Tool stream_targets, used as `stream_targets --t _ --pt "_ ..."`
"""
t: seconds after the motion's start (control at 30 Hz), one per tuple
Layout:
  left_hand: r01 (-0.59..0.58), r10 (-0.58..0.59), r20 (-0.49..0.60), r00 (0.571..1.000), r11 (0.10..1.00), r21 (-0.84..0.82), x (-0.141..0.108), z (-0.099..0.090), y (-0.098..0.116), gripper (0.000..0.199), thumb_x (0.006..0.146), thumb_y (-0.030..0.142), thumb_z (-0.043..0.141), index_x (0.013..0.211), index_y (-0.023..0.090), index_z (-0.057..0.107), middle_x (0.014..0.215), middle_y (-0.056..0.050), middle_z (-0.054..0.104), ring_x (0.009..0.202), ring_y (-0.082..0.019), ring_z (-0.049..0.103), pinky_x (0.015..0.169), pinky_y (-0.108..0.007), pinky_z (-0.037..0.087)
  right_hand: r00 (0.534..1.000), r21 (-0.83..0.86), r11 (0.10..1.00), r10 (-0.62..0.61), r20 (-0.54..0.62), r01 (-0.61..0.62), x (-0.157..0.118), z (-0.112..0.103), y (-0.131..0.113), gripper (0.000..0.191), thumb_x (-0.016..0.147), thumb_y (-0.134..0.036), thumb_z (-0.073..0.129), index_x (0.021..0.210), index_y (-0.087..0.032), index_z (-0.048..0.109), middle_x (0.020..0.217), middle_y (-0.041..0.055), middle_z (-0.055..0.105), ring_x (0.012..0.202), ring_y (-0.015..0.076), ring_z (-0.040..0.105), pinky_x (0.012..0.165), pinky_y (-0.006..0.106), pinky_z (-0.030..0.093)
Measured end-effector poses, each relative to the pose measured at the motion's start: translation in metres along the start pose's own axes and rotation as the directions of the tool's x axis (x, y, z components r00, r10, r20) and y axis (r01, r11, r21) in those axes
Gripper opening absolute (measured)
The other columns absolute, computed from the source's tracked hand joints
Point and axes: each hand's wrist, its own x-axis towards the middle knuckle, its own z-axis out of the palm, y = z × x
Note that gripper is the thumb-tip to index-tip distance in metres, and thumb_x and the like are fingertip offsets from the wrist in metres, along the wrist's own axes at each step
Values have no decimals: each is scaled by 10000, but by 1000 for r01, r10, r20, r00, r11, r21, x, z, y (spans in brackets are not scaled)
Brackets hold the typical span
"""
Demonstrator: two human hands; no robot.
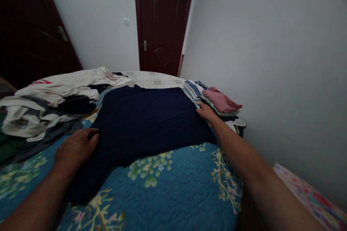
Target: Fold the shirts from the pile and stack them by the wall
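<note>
A dark navy shirt [151, 119] lies spread across the bed, mostly flat, with one part reaching toward me at the lower left. At its left edge, my left hand [77, 148] has thumb and fingers closed on the cloth. My right hand [206, 112] reaches out to the shirt's right edge and pinches the fabric there, the fingertips partly hidden. Under the shirt is a blue quilted bedspread [179, 184] with a flower pattern.
Rumpled clothes [29, 113] in white, grey and black are heaped at the left. Folded clothes, a pink one [221, 100] on top, are stacked at the right by the wall. Beyond the bed stands a dark red door [164, 21]. A flower-patterned surface [311, 195] lies at the lower right.
</note>
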Motion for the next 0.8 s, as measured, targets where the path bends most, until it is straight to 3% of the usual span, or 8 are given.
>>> stream_targets --t 0.2,0.3,0.43,0.57,0.67,0.8 --pt "1 -2 8 1000 1000 12 0 1 1 561 1032 498 395 1376 194 719 1343 -175 705 1188 -370 702 1008 -475 536 980 -179 967 -193 -43 182 -83 17 15 510 1078 -371 493 1501 -118 624 1516 205 633 1424 307 568 1238 424 387" --pt "-24 24 -8 1000 1000 10 -1 -1 4 554 1046 475 389 1387 181 711 1349 -179 705 1171 -360 706 995 -461 534 979 -209 966 -175 -106 150 -102 12 31 479 1078 -315 447 1460 -104 644 1443 215 675 1368 314 603 1216 450 415" --pt "-42 42 -7 999 999 2 -5 -6 8 543 1016 461 429 1359 166 729 1330 -182 720 1150 -365 712 986 -468 542 965 -100 988 -140 -220 120 -120 -1 47 434 1038 -306 471 1370 -124 684 1356 216 715 1273 315 662 1154 478 485" --pt "-183 178 -49 983 973 -140 -23 -27 6 503 964 458 500 1286 166 752 1279 -148 751 1180 -301 698 1045 -384 520 905 100 937 -291 -309 335 -153 -7 56 424 1000 -455 575 1320 -196 676 1342 167 709 1270 313 669 1146 518 508" --pt "-241 271 57 961 919 -314 -40 -49 2 422 927 534 570 1116 230 794 1107 -77 802 1009 -261 724 915 -336 540 853 136 852 -469 -227 505 -174 -8 63 369 959 -464 670 1247 -233 688 1419 149 674 1345 312 630 1195 528 470" --pt "-176 350 303 886 860 -478 -56 -64 3 457 840 624 687 1051 233 794 929 -34 792 845 -224 708 750 -301 514 821 53 827 -545 -168 560 -182 -8 66 203 957 -371 633 1070 -232 730 1236 141 746 1216 316 686 1129 540 515"
